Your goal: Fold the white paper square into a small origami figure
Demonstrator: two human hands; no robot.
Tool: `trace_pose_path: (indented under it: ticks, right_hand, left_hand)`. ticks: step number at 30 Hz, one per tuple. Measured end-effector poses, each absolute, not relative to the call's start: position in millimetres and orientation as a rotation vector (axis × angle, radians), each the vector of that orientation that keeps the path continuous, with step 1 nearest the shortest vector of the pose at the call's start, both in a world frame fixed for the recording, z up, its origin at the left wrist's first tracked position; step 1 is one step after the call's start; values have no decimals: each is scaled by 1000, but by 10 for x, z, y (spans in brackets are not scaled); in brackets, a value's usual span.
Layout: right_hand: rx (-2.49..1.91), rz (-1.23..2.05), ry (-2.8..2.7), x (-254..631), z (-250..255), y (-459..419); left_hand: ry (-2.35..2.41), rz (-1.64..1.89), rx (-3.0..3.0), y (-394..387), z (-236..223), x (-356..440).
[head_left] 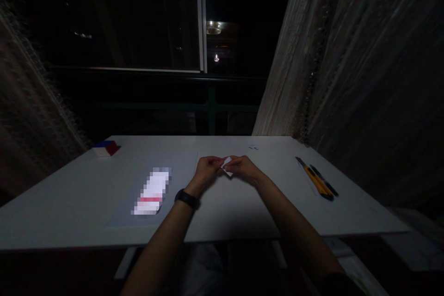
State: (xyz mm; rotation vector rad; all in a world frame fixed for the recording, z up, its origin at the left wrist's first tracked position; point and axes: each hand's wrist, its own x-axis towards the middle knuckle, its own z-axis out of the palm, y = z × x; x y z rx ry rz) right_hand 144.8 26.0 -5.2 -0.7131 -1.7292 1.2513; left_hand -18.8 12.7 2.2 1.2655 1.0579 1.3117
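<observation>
Small white paper is being held up between 2 hands, just above the middle of the white table. The left hand, with a dark watch circling its wrist, is gripping the paper's left side, its fingers curling inward. The right hand is pinching the right side between thumb and fingers, and its fingertips are covering part of the surface.

The hands appear to be working the paper at close quarters, perhaps pressing or turning an edge; the fingers are hiding too much for me to tell whether a fold is forming. Judging by this grip, the next move is calling for a steady pinch on the left while the right fingertips are adjusting the edge, with light pressure so that the paper is not crumpling.

To the left, a phone with a glowing, blurred screen is lying on a larger sheet, and a coloured cube is sitting farther back. Small pale scraps are lying beyond the right hand. Well to the right, a yellow cutter is resting just beside a dark pen.
</observation>
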Motion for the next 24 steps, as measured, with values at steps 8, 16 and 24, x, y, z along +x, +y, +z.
trace_pose_path:
  ticks: [8,16,24]
  right_hand:
    - [-708,1217,-1864,1470,-21,242]
    - [-678,1223,-1868,1476,-29,266]
    - [-707,1257,-1746,1455,-62,262]
  left_hand:
    - [1126,1295,1394,145,5,-195]
    - [1176,1264,1510,195,-108,-183]
    - [1261,1270,1608,158,-45,-189]
